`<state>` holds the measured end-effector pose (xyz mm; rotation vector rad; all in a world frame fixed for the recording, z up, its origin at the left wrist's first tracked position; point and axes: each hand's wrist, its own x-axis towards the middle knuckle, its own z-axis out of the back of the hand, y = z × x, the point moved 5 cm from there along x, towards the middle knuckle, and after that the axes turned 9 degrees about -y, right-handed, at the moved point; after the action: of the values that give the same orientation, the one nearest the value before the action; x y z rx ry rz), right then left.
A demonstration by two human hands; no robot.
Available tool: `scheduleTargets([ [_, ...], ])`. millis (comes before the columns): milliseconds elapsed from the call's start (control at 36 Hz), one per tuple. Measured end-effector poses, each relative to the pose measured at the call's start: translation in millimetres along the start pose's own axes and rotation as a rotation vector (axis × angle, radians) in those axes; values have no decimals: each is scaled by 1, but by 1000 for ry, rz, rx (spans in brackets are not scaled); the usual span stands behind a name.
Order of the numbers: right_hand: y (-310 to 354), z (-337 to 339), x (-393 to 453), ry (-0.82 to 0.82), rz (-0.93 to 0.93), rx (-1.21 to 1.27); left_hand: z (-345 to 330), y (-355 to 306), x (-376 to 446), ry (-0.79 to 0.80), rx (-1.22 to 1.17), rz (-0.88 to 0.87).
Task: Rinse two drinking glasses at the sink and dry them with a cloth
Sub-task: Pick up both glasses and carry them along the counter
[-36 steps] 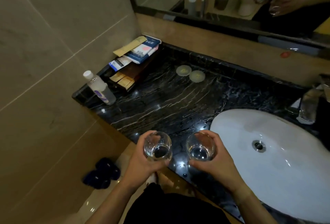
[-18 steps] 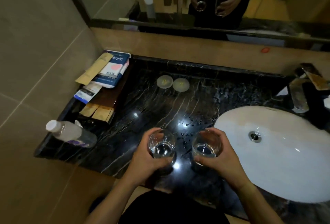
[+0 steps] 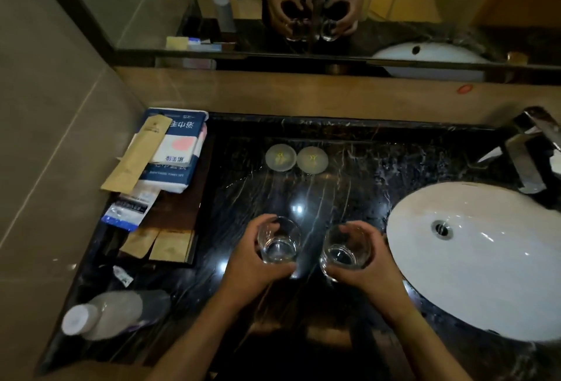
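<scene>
1. Compared with half a second ago, the view has swung so the counter (image 3: pixel 349 195) sits squarer in frame, and the plastic bottle (image 3: pixel 103 315) now lies at the lower left corner. Both glasses keep their side-by-side spacing, low in the centre.
2. At the upper left, a blue and white packet (image 3: pixel 177 153) carries upside-down characters and a pink spot; its small print is too blurred to read. A tan sachet (image 3: pixel 136 156) lies across it.
3. Two round coasters (image 3: pixel 296 157) sit side by side at the upper centre, each with a faint yellow mark.
4. The left hand (image 3: pixel 249 262) is curled round the left glass (image 3: pixel 277 242), thumb near the viewer, fingers on its far rim.
5. The right hand (image 3: pixel 370 268) wraps the right glass (image 3: pixel 344 251) the same way.
6. Both glasses stand upright, mouths up, long axes vertical, over the dark counter left of the sink (image 3: pixel 485 289).
7. The tap (image 3: pixel 528 153) stands at the right edge.
</scene>
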<state>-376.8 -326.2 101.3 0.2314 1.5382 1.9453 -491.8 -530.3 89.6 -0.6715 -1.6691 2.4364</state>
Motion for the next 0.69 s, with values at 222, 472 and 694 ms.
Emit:
scheduleTargets([
  [222,12,-15,54,-69,37,-34,3,-16,61,-50,8,-56],
  [472,27,-32,137,-137,109,-38,-6,-26,144,-174,-19,-106],
  [694,32,-49,202,-129,147,-93,-13,-41,206,-139,20,-143],
])
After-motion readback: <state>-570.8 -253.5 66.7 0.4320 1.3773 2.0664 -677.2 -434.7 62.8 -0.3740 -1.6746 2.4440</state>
